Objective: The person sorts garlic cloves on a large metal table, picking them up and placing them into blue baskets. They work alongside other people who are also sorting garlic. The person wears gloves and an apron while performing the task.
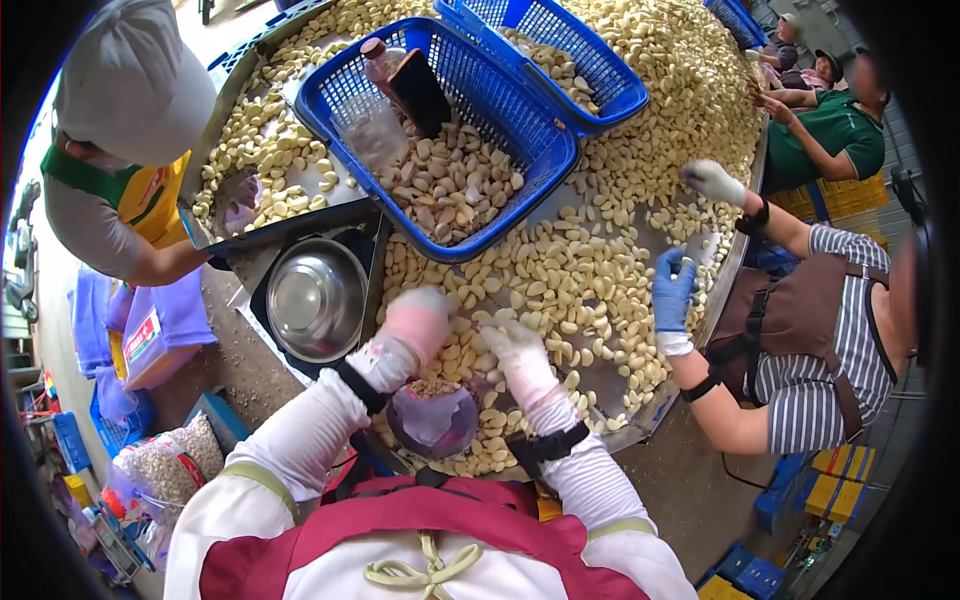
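Observation:
Pale peeled garlic cloves (575, 290) cover the metal table in front of me. My left hand (418, 320), in a white glove stained pink, is over the cloves by the steel bowl; motion blurs its fingers, so any clove in it cannot be made out. My right hand (518, 358), in a whitish glove, rests low among the cloves, fingers stretched forward and slightly apart, touching some. Between my wrists, near the table edge, a round opening lined with a purple bag (435, 418) holds brownish bits. A shiny steel bowl (318, 300) sits left of my left hand.
A blue basket (440, 245) ahead holds unpeeled cloves, a bottle and a dark phone. Another blue basket (625, 105) adjoins it. On the right, a person in a striped shirt (810, 360) works with gloved hands; a person in a white cap (135, 90) stands left.

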A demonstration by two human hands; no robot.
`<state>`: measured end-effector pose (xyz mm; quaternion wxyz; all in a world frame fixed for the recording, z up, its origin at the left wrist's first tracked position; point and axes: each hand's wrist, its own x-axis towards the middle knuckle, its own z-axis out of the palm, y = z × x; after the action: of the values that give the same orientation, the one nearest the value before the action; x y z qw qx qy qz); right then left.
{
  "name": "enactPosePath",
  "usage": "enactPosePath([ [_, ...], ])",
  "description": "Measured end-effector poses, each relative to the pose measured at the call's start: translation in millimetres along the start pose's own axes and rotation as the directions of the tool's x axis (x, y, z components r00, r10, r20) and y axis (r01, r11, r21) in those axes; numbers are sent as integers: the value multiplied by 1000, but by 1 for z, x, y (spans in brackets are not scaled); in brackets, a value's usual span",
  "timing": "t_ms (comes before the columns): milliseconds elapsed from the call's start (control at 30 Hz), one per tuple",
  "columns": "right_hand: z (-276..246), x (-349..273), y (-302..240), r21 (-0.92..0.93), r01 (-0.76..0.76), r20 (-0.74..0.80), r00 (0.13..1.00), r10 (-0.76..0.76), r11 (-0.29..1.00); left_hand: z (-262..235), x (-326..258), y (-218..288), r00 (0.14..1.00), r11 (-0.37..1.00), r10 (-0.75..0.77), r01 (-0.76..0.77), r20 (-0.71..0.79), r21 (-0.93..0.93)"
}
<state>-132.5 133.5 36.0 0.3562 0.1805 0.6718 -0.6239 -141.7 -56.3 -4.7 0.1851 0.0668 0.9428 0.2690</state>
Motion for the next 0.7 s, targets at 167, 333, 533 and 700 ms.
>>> enactPosePath([
  [167,-2,-3,-28,478,-92,58,996,73,873,-32,-23,59,964,837,46,-180,-261,-517],
  [333,-58,18,-166,494,477,106,796,-596,727,-22,-8,-7,902,992,-123,112,-413,-52],
  [533,-140,133,-123,-487,388,-268,786,-556,783,-31,25,34,971,961,-187,212,-151,176],
  [700,-22,46,-48,-994,92,83,988,-133,64,-42,18,14,980,878,-179,119,87,464],
])
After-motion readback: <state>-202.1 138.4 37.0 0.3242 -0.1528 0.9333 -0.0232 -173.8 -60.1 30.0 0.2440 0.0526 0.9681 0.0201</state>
